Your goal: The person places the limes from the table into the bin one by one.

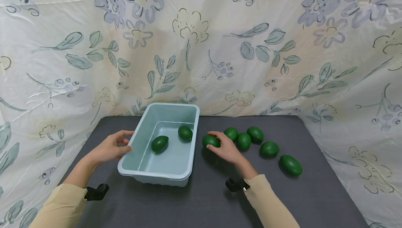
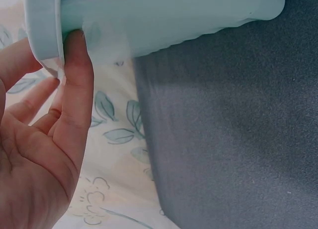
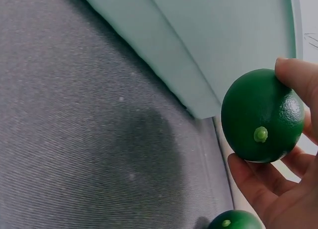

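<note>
My left hand (image 1: 110, 146) grips the left rim of a pale blue plastic bin (image 1: 128, 168). In the left wrist view, its thumb and fingers (image 2: 78, 85) lie on either side of that rim. Just off the bin's right side, my right hand (image 1: 226, 147) holds a smooth dark green lime (image 1: 209, 140) between thumb and fingers. The right wrist view shows this lime (image 3: 261, 117) above the table, its pale stem nub facing the camera. Inside the bin are two more limes, one near the middle (image 1: 159, 144) and one by the right wall (image 1: 185, 133).
Several loose limes lie right of the bin on the dark grey table (image 1: 207, 203), the nearest group (image 1: 243, 141) close behind my right hand and one (image 1: 290, 165) farthest right. A floral cloth (image 1: 213, 57) hangs behind the table's back edge.
</note>
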Action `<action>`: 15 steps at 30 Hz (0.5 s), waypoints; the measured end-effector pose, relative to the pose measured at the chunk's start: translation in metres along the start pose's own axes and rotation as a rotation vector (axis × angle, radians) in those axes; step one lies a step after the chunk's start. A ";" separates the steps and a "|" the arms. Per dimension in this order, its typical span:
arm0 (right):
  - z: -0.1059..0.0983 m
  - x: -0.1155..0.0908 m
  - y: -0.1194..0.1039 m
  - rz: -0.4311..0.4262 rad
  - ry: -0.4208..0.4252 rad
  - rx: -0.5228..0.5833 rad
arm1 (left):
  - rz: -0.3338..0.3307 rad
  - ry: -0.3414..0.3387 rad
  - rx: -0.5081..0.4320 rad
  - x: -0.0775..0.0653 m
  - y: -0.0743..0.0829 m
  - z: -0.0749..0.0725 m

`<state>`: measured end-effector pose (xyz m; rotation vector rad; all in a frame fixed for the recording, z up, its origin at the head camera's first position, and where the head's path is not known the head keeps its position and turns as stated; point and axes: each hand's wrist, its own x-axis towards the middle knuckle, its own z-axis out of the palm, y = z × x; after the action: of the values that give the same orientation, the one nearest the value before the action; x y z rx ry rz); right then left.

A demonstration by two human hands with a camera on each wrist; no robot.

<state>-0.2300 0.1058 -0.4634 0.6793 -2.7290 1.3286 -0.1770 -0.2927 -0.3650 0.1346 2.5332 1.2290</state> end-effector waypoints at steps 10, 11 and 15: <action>-0.014 0.008 -0.008 0.012 0.008 0.036 | 0.000 0.001 0.002 0.000 0.000 0.001; -0.015 0.009 -0.009 0.013 0.008 0.037 | -0.002 0.003 0.002 0.000 0.000 0.001; -0.019 0.012 -0.011 0.012 0.011 0.039 | -0.010 0.009 0.010 0.000 0.000 0.001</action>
<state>-0.2398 0.1098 -0.4403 0.6569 -2.7096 1.3879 -0.1772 -0.2921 -0.3658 0.1190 2.5449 1.2152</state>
